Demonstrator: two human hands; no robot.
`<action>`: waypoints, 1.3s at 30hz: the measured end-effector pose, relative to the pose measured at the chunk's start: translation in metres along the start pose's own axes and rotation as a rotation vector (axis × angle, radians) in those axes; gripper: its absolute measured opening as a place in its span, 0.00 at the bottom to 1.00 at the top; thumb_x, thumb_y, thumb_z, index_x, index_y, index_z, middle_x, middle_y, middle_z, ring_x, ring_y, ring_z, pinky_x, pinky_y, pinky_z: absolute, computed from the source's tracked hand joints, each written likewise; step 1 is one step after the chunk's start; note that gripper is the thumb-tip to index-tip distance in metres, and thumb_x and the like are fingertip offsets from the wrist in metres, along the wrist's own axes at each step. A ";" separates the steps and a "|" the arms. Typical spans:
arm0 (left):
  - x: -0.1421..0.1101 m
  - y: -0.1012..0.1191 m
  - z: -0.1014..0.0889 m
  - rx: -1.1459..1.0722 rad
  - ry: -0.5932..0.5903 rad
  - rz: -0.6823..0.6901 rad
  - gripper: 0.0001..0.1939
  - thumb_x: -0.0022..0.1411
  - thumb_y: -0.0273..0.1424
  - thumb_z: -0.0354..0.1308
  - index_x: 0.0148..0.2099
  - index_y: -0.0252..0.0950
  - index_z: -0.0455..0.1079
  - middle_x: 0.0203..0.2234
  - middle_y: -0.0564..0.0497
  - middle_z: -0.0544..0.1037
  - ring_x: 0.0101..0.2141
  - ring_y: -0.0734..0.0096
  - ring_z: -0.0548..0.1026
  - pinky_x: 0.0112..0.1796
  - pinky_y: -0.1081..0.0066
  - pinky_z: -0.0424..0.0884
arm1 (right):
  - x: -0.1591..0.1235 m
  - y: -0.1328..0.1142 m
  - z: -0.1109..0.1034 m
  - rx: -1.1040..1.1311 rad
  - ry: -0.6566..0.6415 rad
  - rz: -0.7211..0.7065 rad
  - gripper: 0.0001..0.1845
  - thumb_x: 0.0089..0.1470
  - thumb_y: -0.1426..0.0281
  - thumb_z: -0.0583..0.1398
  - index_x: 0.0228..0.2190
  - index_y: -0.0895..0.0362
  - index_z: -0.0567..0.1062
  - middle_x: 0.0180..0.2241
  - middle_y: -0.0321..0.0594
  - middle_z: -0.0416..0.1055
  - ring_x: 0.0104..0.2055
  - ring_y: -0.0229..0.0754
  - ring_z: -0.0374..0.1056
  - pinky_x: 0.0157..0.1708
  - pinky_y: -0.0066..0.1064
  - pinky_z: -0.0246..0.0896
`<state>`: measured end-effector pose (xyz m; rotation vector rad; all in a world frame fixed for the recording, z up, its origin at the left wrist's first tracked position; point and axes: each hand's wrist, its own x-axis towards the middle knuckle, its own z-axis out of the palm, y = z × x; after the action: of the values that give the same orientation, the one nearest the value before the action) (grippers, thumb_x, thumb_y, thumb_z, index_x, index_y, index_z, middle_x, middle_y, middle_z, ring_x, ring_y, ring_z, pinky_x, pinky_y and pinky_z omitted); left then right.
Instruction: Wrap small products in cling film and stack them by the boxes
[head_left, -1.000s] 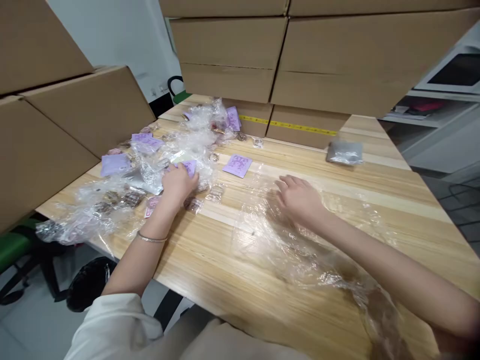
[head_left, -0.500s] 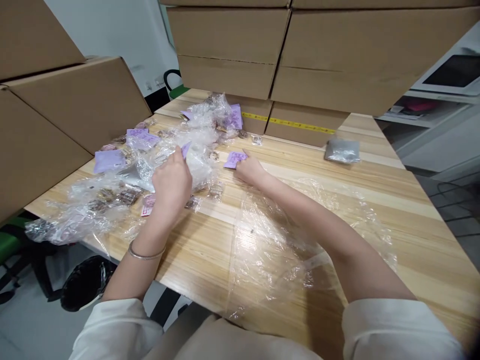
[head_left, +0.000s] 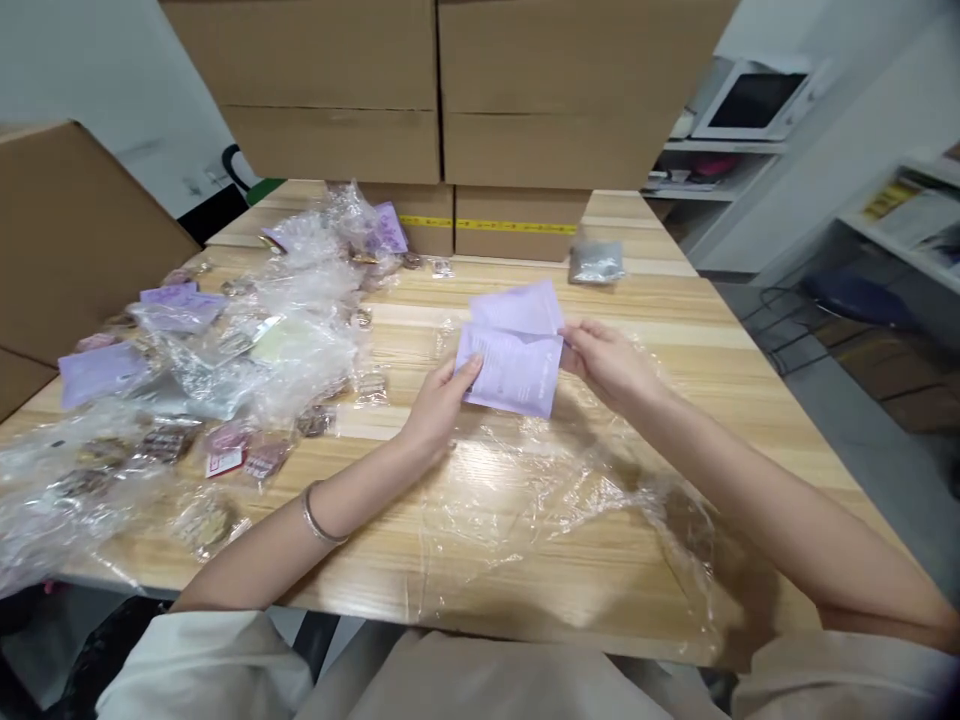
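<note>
My left hand (head_left: 444, 400) pinches the left edge of a light purple sachet (head_left: 510, 372) with printed text, its thumb on top. My right hand (head_left: 600, 358) is closed on the right corner of a second purple sachet (head_left: 521, 306), which lies partly behind the first. Both sachets are held up over the middle of the table, overlapping each other. Under them a large clear plastic bag (head_left: 517, 500) is spread flat on the wood. The fingers of my right hand are partly hidden behind the sachets.
To the left lies a heap of clear plastic packets (head_left: 300, 330), with several purple sachets (head_left: 103, 374) and small wrapped pieces (head_left: 319, 420) among them. Cardboard boxes (head_left: 330, 140) stand stacked at the back. A silver-grey packet (head_left: 596, 263) lies at the back right of the wooden table (head_left: 675, 400).
Both hands have come from the heap and the table's middle to meet over the clear bag, bringing the two purple sachets together. The view has turned to the right.
</note>
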<state>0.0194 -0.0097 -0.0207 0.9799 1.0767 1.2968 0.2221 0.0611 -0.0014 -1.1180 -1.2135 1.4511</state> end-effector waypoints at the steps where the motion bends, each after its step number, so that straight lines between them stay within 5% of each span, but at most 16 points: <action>1: 0.001 -0.006 0.007 -0.080 -0.028 -0.059 0.21 0.59 0.45 0.63 0.47 0.36 0.76 0.47 0.44 0.78 0.51 0.57 0.73 0.54 0.58 0.65 | -0.014 0.008 -0.005 0.042 -0.002 0.080 0.05 0.56 0.70 0.60 0.28 0.55 0.70 0.31 0.39 0.76 0.35 0.39 0.75 0.45 0.37 0.73; 4: 0.006 -0.020 0.022 -0.126 -0.056 -0.129 0.23 0.54 0.46 0.66 0.44 0.33 0.75 0.39 0.45 0.80 0.43 0.60 0.76 0.47 0.62 0.69 | -0.046 0.023 -0.016 0.072 -0.041 0.259 0.05 0.57 0.73 0.58 0.29 0.55 0.70 0.31 0.39 0.78 0.34 0.39 0.76 0.46 0.36 0.73; 10: 0.017 -0.023 0.025 0.161 -0.009 -0.196 0.20 0.54 0.46 0.65 0.38 0.33 0.73 0.31 0.47 0.78 0.32 0.65 0.74 0.33 0.68 0.70 | -0.065 0.031 -0.032 0.017 0.040 0.409 0.07 0.58 0.76 0.59 0.31 0.54 0.66 0.28 0.42 0.78 0.31 0.42 0.78 0.41 0.38 0.77; 16: 0.018 -0.036 0.024 0.364 0.001 -0.146 0.12 0.64 0.38 0.54 0.40 0.34 0.72 0.36 0.45 0.76 0.40 0.61 0.73 0.44 0.64 0.70 | -0.066 0.038 -0.033 0.118 0.118 0.502 0.09 0.60 0.79 0.56 0.32 0.54 0.63 0.31 0.45 0.78 0.35 0.41 0.79 0.44 0.34 0.76; 21: 0.011 -0.048 0.025 0.960 -0.013 0.047 0.17 0.70 0.36 0.44 0.41 0.32 0.70 0.41 0.42 0.69 0.46 0.58 0.69 0.51 0.58 0.66 | -0.062 0.045 -0.043 -0.297 -0.057 0.520 0.08 0.59 0.73 0.59 0.29 0.54 0.64 0.25 0.39 0.76 0.25 0.39 0.75 0.25 0.28 0.72; 24: 0.004 -0.044 0.024 1.406 -0.123 0.243 0.20 0.71 0.38 0.43 0.43 0.28 0.71 0.40 0.38 0.69 0.46 0.51 0.67 0.50 0.53 0.65 | -0.062 0.042 -0.054 -0.670 -0.207 0.390 0.06 0.59 0.68 0.58 0.30 0.55 0.67 0.26 0.39 0.76 0.23 0.38 0.71 0.22 0.29 0.65; 27: -0.002 -0.031 0.023 1.690 -0.144 0.431 0.18 0.69 0.37 0.47 0.43 0.27 0.71 0.39 0.35 0.70 0.43 0.48 0.66 0.45 0.52 0.66 | -0.070 0.024 -0.065 -1.083 -0.215 0.091 0.07 0.59 0.65 0.56 0.33 0.55 0.71 0.33 0.43 0.76 0.30 0.43 0.72 0.31 0.35 0.65; 29: -0.007 -0.018 0.021 1.700 -0.218 0.540 0.16 0.69 0.35 0.47 0.43 0.28 0.70 0.38 0.37 0.70 0.41 0.51 0.67 0.41 0.56 0.66 | -0.081 0.007 -0.072 -1.241 -0.287 -0.113 0.08 0.59 0.67 0.54 0.36 0.55 0.73 0.38 0.45 0.75 0.37 0.46 0.71 0.37 0.39 0.65; 32: -0.015 0.005 0.011 1.556 -0.577 0.659 0.13 0.69 0.31 0.44 0.41 0.33 0.69 0.36 0.42 0.71 0.37 0.59 0.67 0.39 0.62 0.66 | -0.105 -0.008 -0.086 -1.251 -0.536 -0.266 0.15 0.54 0.73 0.56 0.44 0.54 0.73 0.46 0.45 0.73 0.47 0.50 0.70 0.46 0.43 0.65; 35: -0.025 0.024 -0.011 1.405 -0.800 0.573 0.14 0.70 0.32 0.43 0.38 0.37 0.69 0.34 0.46 0.73 0.34 0.64 0.69 0.38 0.66 0.65 | -0.126 0.002 -0.099 -1.235 -0.575 -0.340 0.28 0.52 0.77 0.56 0.54 0.48 0.70 0.59 0.42 0.67 0.59 0.52 0.64 0.56 0.48 0.61; 39: -0.035 0.032 -0.051 1.284 -0.753 0.153 0.12 0.67 0.35 0.49 0.43 0.43 0.74 0.30 0.51 0.76 0.30 0.66 0.72 0.34 0.70 0.65 | -0.134 0.028 -0.110 -1.252 -0.398 -0.380 0.30 0.57 0.75 0.56 0.59 0.43 0.66 0.65 0.37 0.60 0.66 0.53 0.55 0.61 0.54 0.55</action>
<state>-0.0369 -0.0447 0.0002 2.2786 1.1629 0.0884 0.3507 -0.0548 -0.0288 -1.2388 -2.6103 0.5160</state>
